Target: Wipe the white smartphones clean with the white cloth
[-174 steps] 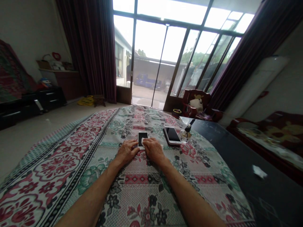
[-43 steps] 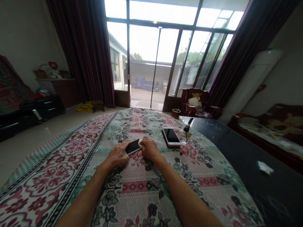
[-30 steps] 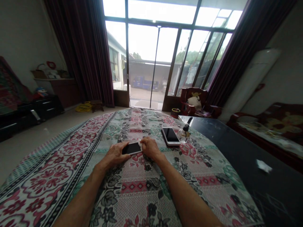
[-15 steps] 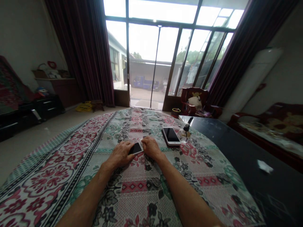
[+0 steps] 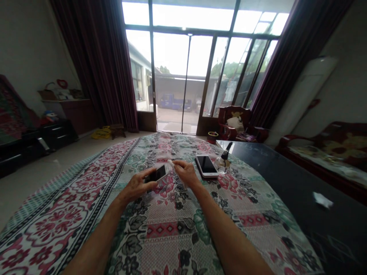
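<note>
My left hand [image 5: 137,186] grips a white-edged smartphone [image 5: 158,174] between thumb and fingers, its dark screen tilted up. The phone's near end is covered by the hand. Just right of it, my right hand [image 5: 185,173] pinches a small white piece [image 5: 170,163], too small to name for sure; its tip stands slightly apart from the phone's edge. Beyond the right hand lies a larger white smartphone [image 5: 207,165], screen up. Beside that stands a clear bottle [image 5: 223,163] with a black top. A patterned tablecloth [image 5: 172,252] spreads beneath everything.
A dark, glossy tabletop [image 5: 275,179] adjoins on the right, bearing a crumpled white piece [image 5: 323,199]. Wooden seats, one a chair [image 5: 233,120], stand farther back. Glass doors [image 5: 172,88] and purple curtains [image 5: 100,76] lie ahead. A yellow bag [image 5: 101,132] sits on the floor.
My hands have moved apart. The left has lifted and tilted the phone, drawing it slightly left. The right has come away from the phone's end with the white piece now showing in its fingers.
</note>
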The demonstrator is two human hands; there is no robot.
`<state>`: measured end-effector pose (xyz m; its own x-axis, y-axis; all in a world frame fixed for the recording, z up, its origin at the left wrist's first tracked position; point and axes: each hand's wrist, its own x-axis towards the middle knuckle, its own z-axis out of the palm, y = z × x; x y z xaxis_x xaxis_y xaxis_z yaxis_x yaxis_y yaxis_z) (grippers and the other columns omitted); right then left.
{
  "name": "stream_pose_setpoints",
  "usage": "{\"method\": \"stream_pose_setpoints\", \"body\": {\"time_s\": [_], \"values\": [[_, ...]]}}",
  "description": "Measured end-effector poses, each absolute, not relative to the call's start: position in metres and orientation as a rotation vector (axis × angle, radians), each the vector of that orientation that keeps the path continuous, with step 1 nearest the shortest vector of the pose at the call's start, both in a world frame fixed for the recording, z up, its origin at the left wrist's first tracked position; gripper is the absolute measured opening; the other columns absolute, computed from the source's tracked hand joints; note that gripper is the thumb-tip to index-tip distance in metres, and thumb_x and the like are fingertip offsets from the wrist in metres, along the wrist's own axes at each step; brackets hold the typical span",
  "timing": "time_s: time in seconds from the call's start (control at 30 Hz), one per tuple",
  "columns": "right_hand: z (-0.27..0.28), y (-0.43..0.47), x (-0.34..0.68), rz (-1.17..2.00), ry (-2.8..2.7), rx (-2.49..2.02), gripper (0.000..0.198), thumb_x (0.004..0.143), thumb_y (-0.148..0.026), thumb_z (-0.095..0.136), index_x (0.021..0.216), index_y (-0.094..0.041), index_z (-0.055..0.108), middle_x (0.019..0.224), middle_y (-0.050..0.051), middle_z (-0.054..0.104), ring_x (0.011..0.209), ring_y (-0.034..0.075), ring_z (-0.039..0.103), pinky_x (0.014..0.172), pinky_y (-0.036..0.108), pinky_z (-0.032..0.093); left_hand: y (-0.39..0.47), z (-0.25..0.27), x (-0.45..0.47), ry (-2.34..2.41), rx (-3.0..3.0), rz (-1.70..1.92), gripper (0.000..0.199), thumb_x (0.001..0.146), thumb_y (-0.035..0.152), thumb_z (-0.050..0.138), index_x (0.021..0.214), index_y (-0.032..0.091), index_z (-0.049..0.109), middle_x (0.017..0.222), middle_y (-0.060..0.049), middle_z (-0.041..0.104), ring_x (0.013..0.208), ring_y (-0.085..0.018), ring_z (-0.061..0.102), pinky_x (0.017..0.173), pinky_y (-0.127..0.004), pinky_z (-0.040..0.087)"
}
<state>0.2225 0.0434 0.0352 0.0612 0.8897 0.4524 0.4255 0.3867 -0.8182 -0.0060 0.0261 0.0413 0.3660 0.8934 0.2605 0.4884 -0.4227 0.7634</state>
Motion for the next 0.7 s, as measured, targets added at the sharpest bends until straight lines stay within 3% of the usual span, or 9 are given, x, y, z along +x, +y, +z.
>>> {"method": "stream_pose_setpoints", "body": {"time_s": [0.17,0.47,0.7], "values": [[0.034,0.041,0.21,0.56,-1.582,-1.035,0.022,0.08,-0.02,0.056,0.091,-0.021,0.075,0.091,0.003,0.074,0.087,0.018,0.067,0.083,0.031,0.051,0.025,0.039,-0.007,1.105,1.938,0.869,0.06,0.07,0.038,0.071,0.127,0.021,0.06,0.128,-0.006,0.063,0.123,-0.03,0.053,0.108,-0.044,0.036],[0.04,0.031,0.192,0.52,-1.718,-0.841,0.017,0.079,-0.019,0.059,0.083,-0.023,0.075,0.091,0.004,0.073,0.087,0.016,0.067,0.082,0.032,0.053,0.027,0.036,-0.019,1.188,1.871,0.96,0.06,0.071,0.042,0.07,0.124,0.018,0.062,0.117,-0.008,0.069,0.112,-0.03,0.06,0.102,-0.043,0.043],[0.041,0.036,0.206,0.568,-1.56,-0.984,0.021,0.078,-0.019,0.056,0.085,-0.021,0.075,0.091,0.004,0.073,0.088,0.018,0.067,0.085,0.034,0.052,0.021,0.04,-0.006,1.044,1.885,0.837,0.051,0.075,0.041,0.066,0.124,0.025,0.062,0.123,-0.004,0.066,0.114,-0.027,0.059,0.102,-0.042,0.043]]}}
